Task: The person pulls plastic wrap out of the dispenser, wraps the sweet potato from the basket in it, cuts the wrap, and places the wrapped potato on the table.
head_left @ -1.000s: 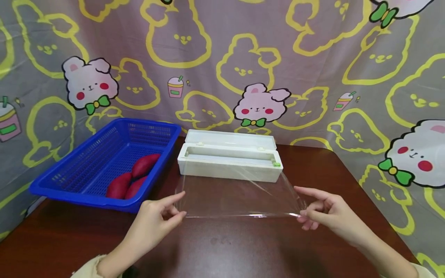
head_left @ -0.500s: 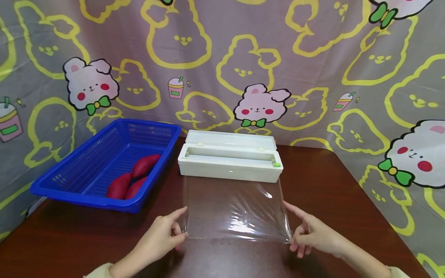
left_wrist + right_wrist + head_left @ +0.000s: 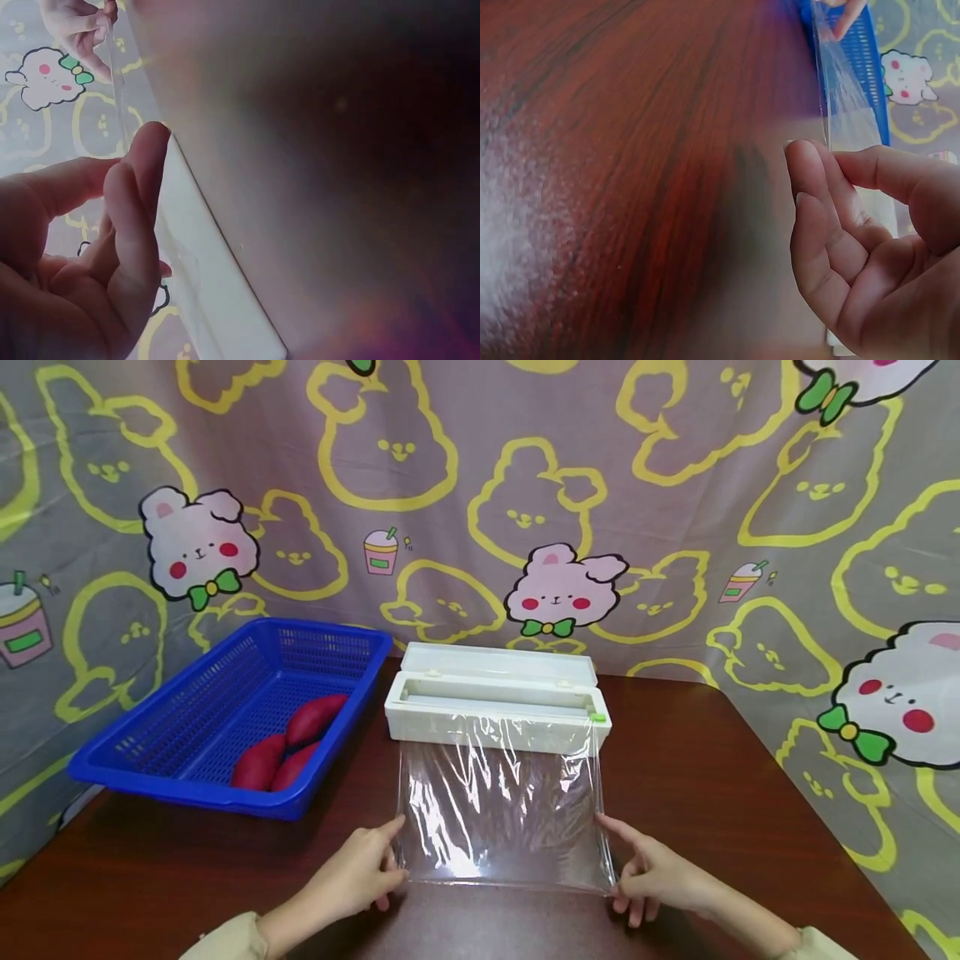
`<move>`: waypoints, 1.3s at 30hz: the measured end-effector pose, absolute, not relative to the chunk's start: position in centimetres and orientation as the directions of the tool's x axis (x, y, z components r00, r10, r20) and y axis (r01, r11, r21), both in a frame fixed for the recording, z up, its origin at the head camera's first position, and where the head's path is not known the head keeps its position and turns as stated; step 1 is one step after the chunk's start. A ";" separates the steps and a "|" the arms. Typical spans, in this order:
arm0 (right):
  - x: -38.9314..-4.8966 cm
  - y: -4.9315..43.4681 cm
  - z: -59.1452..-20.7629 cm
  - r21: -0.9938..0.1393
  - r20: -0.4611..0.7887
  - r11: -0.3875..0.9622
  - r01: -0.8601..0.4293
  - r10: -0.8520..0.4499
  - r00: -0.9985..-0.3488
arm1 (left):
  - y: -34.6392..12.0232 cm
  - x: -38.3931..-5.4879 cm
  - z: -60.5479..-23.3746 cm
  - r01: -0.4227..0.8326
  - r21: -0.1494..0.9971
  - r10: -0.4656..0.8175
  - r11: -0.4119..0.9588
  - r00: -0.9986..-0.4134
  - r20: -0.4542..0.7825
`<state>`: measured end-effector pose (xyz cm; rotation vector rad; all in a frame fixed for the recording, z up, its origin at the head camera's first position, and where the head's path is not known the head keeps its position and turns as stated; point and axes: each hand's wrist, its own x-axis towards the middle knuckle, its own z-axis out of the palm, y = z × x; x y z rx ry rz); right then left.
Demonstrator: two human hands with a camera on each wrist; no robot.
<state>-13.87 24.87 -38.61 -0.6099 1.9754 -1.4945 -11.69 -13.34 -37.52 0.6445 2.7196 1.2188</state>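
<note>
A clear sheet of plastic wrap (image 3: pixel 510 827) stretches from the front of a white wrap dispenser box (image 3: pixel 495 729) toward me. My left hand (image 3: pixel 360 872) pinches its near left corner between thumb and fingers, index finger extended along the side edge. At the near right corner my right hand (image 3: pixel 660 877) pinches the film the same way. In the left wrist view the left hand (image 3: pixel 97 240) has thumb and fingertips together; the right wrist view shows the right hand (image 3: pixel 862 240) likewise. The box's lid (image 3: pixel 498 664) is flipped back, and a green piece (image 3: pixel 597 717) sits at its right end.
A blue plastic basket (image 3: pixel 180 789) stands on the left, with several red, smooth, oblong items (image 3: pixel 260 762) in its near right corner. Both rest on the dark brown wooden table (image 3: pixel 720 777). A patterned curtain (image 3: pixel 450 460) hangs behind the table.
Both hands have moved toward me and lower, drawing the film farther out of the box. The right hand has also come inward, and the film now shows more wrinkles and glare.
</note>
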 end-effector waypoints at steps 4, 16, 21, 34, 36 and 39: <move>-14.0 24.7 -39.0 -0.966 -0.186 0.259 0.011 -0.664 -0.725 | -13.3 -12.0 -37.6 0.333 0.721 0.427 0.608 -0.903 0.056; -14.6 24.0 -39.9 -0.932 -0.297 0.351 0.092 -0.591 -0.750 | -12.9 -12.7 -38.4 0.317 0.664 0.441 0.677 -0.897 -0.021; -14.6 23.8 -40.2 -0.926 -0.318 0.357 0.122 -0.564 -0.762 | -12.9 -13.0 -38.6 0.313 0.649 0.444 0.694 -0.895 -0.043; -14.9 23.9 -40.6 -0.907 -0.399 0.358 0.221 -0.562 -0.725 | -12.7 -13.3 -38.5 0.315 0.603 0.444 0.733 -0.893 -0.073; -15.0 24.0 -40.7 -0.907 -0.401 0.353 0.227 -0.566 -0.721 | -12.7 -13.4 -38.5 0.303 0.590 0.434 0.749 -0.896 -0.091; -15.0 24.1 -40.7 -0.908 -0.405 0.342 0.242 -0.567 -0.717 | -12.7 -13.6 -38.6 0.294 0.560 0.416 0.775 -0.904 -0.101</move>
